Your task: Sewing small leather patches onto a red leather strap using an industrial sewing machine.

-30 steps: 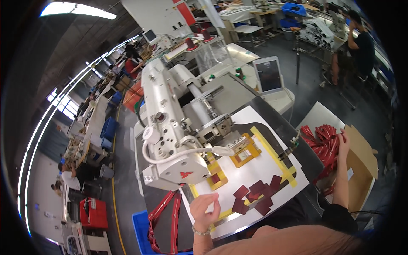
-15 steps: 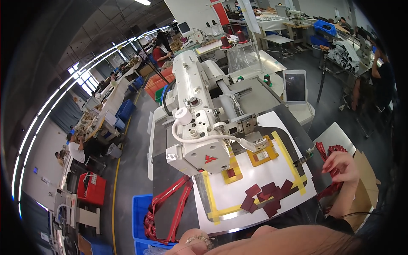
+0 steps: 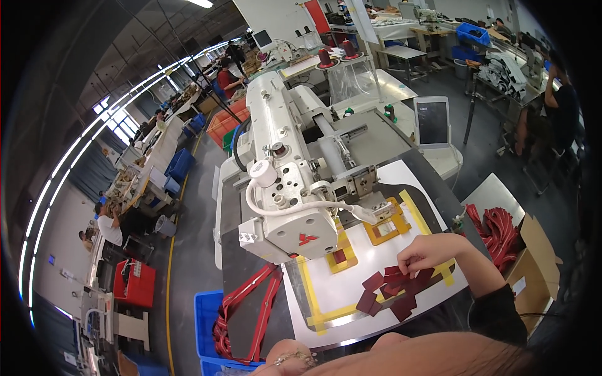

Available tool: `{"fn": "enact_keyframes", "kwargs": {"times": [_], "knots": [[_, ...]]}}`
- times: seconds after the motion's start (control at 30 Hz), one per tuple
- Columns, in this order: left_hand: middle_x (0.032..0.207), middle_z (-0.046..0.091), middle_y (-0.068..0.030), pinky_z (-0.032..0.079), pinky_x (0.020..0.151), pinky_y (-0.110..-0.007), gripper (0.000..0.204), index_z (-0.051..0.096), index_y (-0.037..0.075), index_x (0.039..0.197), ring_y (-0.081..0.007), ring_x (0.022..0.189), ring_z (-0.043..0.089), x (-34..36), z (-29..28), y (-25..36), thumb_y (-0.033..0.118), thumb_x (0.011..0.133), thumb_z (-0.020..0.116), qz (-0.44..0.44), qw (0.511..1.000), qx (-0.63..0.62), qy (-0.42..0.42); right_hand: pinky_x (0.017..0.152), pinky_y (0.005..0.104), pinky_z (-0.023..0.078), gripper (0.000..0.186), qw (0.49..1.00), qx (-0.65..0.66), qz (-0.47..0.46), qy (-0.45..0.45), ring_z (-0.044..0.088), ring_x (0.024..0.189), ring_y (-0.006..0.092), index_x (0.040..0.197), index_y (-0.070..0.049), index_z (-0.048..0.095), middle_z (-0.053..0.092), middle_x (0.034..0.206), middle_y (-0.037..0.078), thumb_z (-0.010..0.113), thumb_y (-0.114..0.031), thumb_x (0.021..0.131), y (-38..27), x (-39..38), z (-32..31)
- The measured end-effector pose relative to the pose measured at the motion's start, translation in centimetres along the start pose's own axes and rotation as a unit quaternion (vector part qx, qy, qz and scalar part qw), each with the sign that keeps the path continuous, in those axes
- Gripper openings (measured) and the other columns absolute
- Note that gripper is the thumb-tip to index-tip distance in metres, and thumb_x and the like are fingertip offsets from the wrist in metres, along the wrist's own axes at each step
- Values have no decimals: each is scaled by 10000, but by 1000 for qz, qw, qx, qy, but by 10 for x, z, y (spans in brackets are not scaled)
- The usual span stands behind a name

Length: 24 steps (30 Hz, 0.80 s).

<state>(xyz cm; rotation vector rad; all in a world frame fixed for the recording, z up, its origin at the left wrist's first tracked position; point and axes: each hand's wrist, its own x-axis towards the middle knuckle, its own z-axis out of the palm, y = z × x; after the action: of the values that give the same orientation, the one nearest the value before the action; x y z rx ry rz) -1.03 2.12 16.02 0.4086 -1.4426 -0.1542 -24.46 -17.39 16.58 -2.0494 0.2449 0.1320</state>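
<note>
Over a loose pile of dark red rectangular patches (image 3: 375, 281), my right hand (image 3: 424, 254) has its fingers pinched at the upper edge, on one patch (image 3: 393, 274). The pile lies on a white sheet (image 3: 298, 307) edged with yellow tape. My left hand (image 3: 287, 352), with a bracelet at the wrist, is low at the picture's edge; its fingers are hidden. Beyond the pile stands a white sewing machine (image 3: 291, 232). Under its head are a yellow frame (image 3: 343, 264) with a dark red piece in it and a second yellow frame (image 3: 381, 240).
Red striped strips (image 3: 260, 313) hang from the table's left side into a blue bin (image 3: 204, 313). At the right, more red strips (image 3: 498, 235) lie by a cardboard box (image 3: 536, 266). A screen (image 3: 433, 122) stands behind right. Other people work farther off.
My right hand has moved left and inward from beside the red strips to the patch pile, its fingers now pinched down on it. The view has shifted slightly.
</note>
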Motion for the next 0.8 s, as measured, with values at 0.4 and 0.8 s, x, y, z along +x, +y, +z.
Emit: {"fn": "enact_keyframes", "kwargs": {"times": [0.4, 0.8], "knots": [[906, 654, -138, 502, 697, -337, 378, 534, 66, 1210, -276, 776, 645, -31, 18, -67, 187, 873, 653, -442, 821, 186, -308, 695, 322, 455, 158, 999, -18, -43, -16, 586, 770, 207, 897, -44, 522, 602, 824, 76, 652, -103, 830, 29, 47, 15], [732, 642, -57, 461, 566, -248, 113, 629, 43, 914, -107, 598, 579, -42, -5, -83, 13, 814, 673, -416, 867, 238, -135, 773, 282, 510, 481, 942, 312, 91, -78, 641, 853, 160, 1257, -81, 303, 671, 1003, 157, 621, -118, 898, 41, 63, 14]]}}
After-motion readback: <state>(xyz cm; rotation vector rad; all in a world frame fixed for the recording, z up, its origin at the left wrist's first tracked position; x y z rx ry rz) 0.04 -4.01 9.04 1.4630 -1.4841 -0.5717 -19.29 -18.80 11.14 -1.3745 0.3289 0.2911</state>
